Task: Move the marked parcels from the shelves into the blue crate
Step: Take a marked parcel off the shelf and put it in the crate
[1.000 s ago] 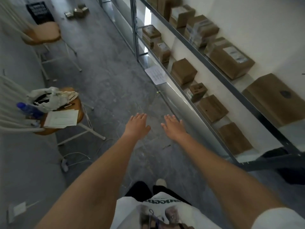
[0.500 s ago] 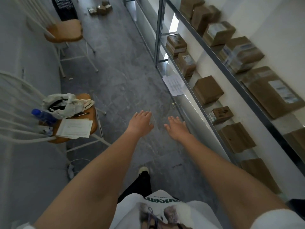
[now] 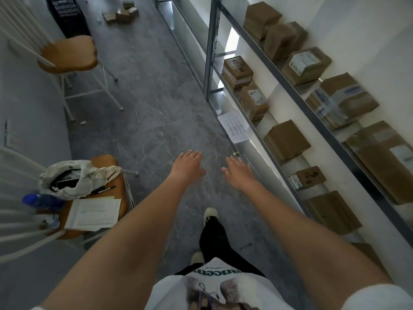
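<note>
My left hand point(image 3: 187, 165) and my right hand point(image 3: 238, 172) reach forward, palms down, fingers apart, holding nothing, above the grey floor. A metal shelf unit point(image 3: 257, 133) runs along the right wall with several brown cardboard parcels on two levels. One small parcel point(image 3: 309, 177) on the lower shelf carries dark marks on its top and sits right of my right hand. Another parcel point(image 3: 254, 101) has handwriting on a white label. A dark crate point(image 3: 67, 15) stands on the floor at the far left. Loose small boxes point(image 3: 121, 13) lie beside it.
A wooden chair point(image 3: 69, 55) stands at the left. A nearer chair point(image 3: 107, 166) holds a bag, papers, a pen and a blue bottle point(image 3: 35, 201). A printed sheet point(image 3: 235, 125) hangs on the shelf edge. The aisle runs between chairs and shelf.
I have walked forward along the aisle. The shelves and chairs have slid toward me and the dark crate has come further into view. Both hands stay outstretched and hold nothing.
</note>
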### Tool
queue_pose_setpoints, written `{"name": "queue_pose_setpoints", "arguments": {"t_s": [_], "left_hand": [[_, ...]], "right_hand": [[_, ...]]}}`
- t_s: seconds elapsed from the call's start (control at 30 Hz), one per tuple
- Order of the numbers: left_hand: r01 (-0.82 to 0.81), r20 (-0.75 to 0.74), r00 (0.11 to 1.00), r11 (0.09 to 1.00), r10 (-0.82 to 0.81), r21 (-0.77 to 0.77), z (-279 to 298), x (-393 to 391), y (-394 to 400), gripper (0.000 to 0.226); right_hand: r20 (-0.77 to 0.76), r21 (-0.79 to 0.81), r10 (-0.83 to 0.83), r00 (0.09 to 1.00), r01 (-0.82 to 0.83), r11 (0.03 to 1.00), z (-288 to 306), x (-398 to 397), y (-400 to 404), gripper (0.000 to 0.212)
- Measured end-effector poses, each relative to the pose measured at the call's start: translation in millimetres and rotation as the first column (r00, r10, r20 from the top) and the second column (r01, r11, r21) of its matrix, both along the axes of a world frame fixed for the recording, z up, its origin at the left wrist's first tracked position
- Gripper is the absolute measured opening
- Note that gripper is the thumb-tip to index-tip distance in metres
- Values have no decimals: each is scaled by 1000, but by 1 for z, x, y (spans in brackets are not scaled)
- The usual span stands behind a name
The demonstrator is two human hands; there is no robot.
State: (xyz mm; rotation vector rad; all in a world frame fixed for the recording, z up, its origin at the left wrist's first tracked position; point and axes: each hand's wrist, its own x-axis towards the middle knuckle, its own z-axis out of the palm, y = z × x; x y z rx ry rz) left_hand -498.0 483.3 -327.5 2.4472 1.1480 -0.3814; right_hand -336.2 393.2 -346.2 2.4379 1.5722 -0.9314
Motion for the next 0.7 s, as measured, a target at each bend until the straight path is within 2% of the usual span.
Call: {"name": "queue_pose_setpoints", "arguments": {"t_s": [0.37,0.7], "left_hand": [[0,45,999,996,-4,87,12,74,186,66],[53,-3,999,996,-53,78,5,66,360,65]], "right_hand": [[62,45,19,998,-22,999,14,76,191,58],[38,29,4,999,-5,1000,-5,77,353,61]]}}
